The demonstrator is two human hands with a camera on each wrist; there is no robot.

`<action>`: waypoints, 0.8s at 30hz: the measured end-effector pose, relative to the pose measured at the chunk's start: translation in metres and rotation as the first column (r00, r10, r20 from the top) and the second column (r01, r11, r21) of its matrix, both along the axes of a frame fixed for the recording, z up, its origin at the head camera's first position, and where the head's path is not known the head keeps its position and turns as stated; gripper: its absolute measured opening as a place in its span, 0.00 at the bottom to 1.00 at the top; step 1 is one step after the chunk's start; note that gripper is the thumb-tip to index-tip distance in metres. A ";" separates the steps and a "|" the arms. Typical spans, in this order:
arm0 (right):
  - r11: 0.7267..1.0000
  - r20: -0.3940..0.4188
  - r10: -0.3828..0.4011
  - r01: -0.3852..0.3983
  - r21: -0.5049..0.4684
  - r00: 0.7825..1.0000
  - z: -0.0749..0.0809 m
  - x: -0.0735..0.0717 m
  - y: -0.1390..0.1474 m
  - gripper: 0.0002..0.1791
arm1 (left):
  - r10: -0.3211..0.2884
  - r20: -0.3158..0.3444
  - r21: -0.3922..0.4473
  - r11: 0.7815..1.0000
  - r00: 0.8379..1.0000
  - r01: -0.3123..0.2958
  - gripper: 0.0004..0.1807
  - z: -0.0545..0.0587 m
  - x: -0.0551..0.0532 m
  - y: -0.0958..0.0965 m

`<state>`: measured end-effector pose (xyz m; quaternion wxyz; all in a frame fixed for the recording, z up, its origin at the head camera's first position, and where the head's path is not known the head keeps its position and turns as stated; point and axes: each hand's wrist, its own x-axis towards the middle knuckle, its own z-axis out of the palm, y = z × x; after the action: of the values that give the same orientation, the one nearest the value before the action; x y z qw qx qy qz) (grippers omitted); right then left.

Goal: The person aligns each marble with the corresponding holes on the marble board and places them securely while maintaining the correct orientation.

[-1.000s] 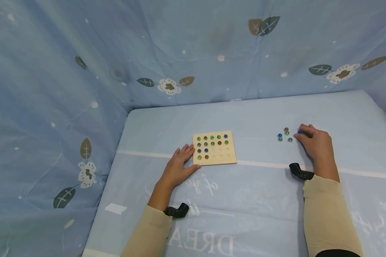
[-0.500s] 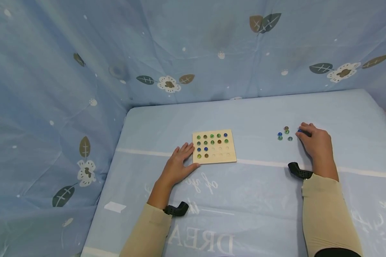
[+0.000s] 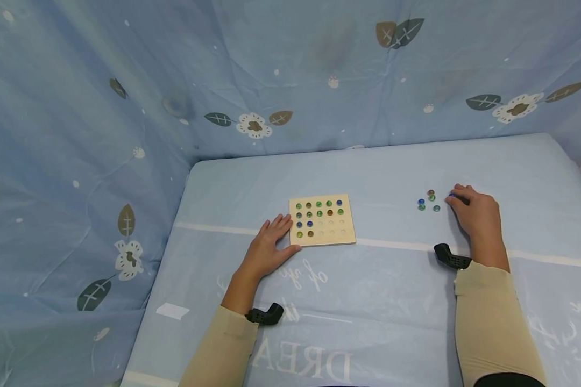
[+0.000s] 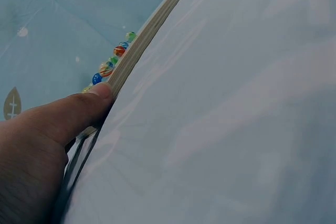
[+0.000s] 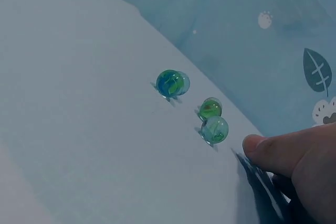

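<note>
A square-cornered wooden marble board point(image 3: 338, 234) lies on the covered table, with colored glass marbles in its two far rows and at the left of its two near rows. My left hand point(image 3: 267, 250) rests at the board's left side, fingers spread and fairly straight. Its thumb point(image 4: 100, 90) touches the near left corner. Over to the right, my right hand point(image 3: 479, 215) pinches a blue marble point(image 3: 452, 195) between thumb and fingers, close to the table. In the right wrist view only the thumb point(image 5: 254, 144) shows clearly; that marble is hidden.
Several loose marbles sit just left of my right hand, among them a blue one point(image 3: 421, 202), a brownish one point(image 3: 431, 192) and a green one point(image 3: 437, 208). A patterned blue cloth point(image 3: 319, 70) hangs behind the table's far edge.
The right thumb and fingers have closed in around the blue marble. My left hand and the board stay in place; the head view has tilted slightly.
</note>
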<state>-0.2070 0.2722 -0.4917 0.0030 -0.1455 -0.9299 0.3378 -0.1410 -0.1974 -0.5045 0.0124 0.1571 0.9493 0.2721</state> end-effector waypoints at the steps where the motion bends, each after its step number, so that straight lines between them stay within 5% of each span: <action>1: 1.000 -0.008 -0.004 0.004 -0.003 1.000 0.001 0.000 -0.001 0.27 | -0.001 0.002 -0.001 1.000 1.000 0.001 0.42 0.000 0.000 0.000; 13: 0.992 -0.161 0.063 -0.081 -0.102 0.985 0.026 -0.002 -0.048 0.26 | 0.008 -0.006 -0.014 1.000 1.000 -0.008 0.41 0.000 0.000 0.000; 19: 0.975 -0.308 0.182 -0.211 -0.064 0.934 0.031 -0.002 -0.086 0.23 | 0.010 -0.004 -0.021 1.000 1.000 -0.010 0.42 0.002 0.000 0.001; 24: 0.959 -0.331 0.249 -0.279 -0.047 0.910 0.030 -0.001 -0.109 0.23 | 0.010 0.001 -0.009 1.000 1.000 -0.010 0.41 0.002 0.000 0.001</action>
<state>-0.2082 0.1632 -0.4622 0.1020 0.0387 -0.9112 0.3973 -0.1407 -0.1967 -0.5027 0.0121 0.1522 0.9513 0.2677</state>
